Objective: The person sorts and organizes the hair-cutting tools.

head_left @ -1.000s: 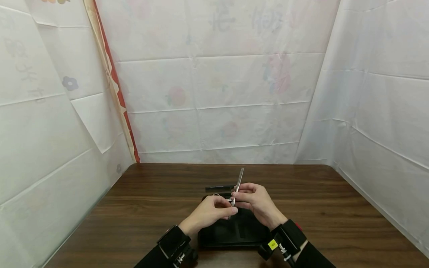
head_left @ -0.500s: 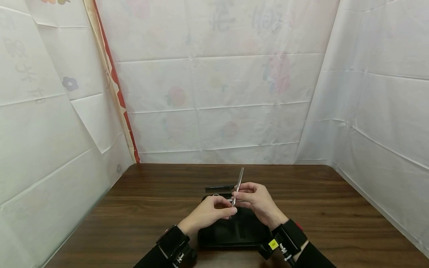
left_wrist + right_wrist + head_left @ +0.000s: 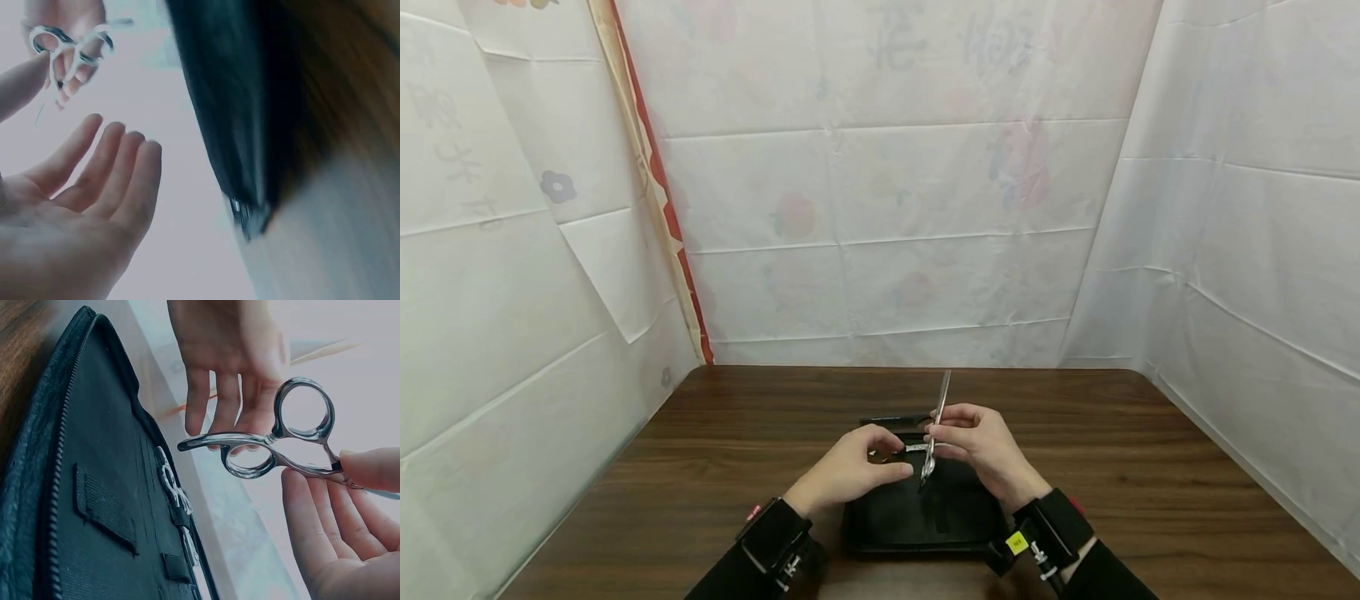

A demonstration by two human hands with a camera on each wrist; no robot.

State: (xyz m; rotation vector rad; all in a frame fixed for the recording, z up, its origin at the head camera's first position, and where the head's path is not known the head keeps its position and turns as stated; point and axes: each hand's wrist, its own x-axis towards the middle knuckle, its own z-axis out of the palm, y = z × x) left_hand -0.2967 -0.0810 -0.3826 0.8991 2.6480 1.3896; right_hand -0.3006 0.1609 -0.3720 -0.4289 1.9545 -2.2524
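Note:
A pair of shiny metal scissors [image 3: 931,457] stands nearly upright over the case, finger rings down. My right hand [image 3: 988,450] pinches it between thumb and fingers; in the right wrist view the rings and curved finger rest [image 3: 219,439] stick out beyond the fingertips. My left hand [image 3: 853,468] is just to the left, fingers apart and loosely bent, holding nothing. Below both hands lies an open black zippered case [image 3: 925,521]. Inside it, a second pair of scissors [image 3: 170,481] sits under a strap; its metal also shows between the hands in the head view.
A narrow black object [image 3: 887,420] lies just beyond the case on the brown wooden table [image 3: 715,450]. White printed sheets [image 3: 880,250] hang at the back and both sides. Black camera mounts sit on both wrists.
My left hand has let go of the scissors' ring end and drawn back to the left, its fingers spreading. My right hand still holds the scissors, moved slightly right.

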